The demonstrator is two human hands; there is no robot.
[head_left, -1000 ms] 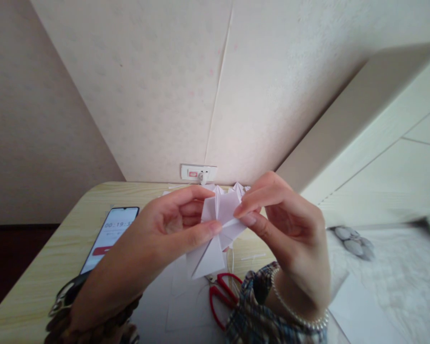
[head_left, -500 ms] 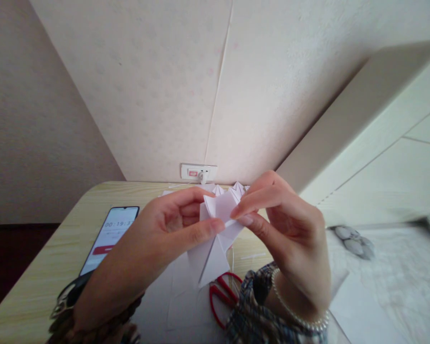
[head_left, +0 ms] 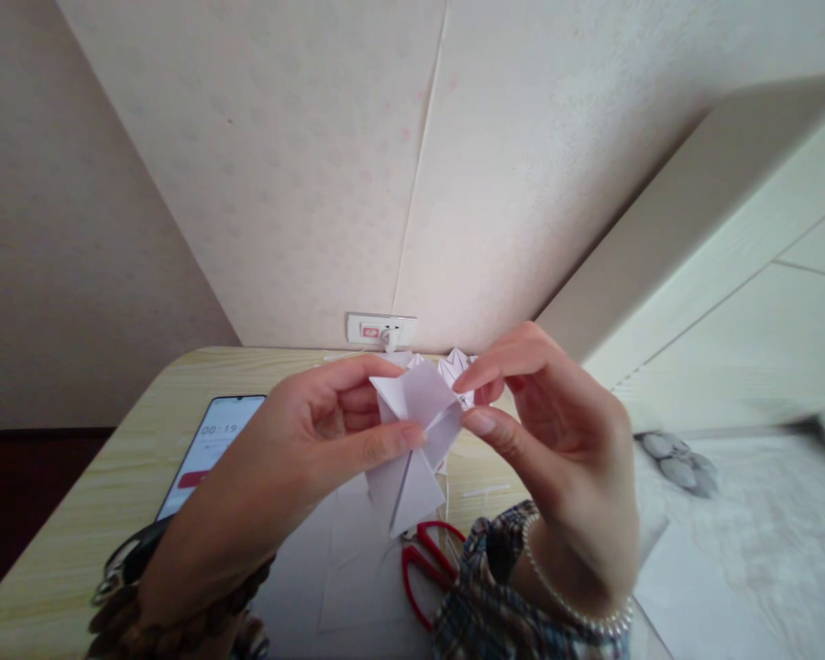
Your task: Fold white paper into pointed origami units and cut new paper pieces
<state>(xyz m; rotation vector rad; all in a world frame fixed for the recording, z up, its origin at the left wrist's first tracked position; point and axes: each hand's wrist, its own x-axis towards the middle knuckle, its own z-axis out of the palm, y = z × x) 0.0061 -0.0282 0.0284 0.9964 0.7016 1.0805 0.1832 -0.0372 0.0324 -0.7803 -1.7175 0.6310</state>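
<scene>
Head view, and the right hand's point(head_left: 567, 440) fingers have just parted at the edge of the folded paper point(head_left: 423, 390), contact hard to tell! The left hand point(head_left: 316, 435) keeps it pinched above the counter point(head_left: 144, 440), lower flap swung rightward; the left now seems to carry the hold.

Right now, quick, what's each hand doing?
Left hand: closed, holding the folded white paper.
Right hand: at the paper's right edge; can't tell whether it's pinching or open.
</scene>
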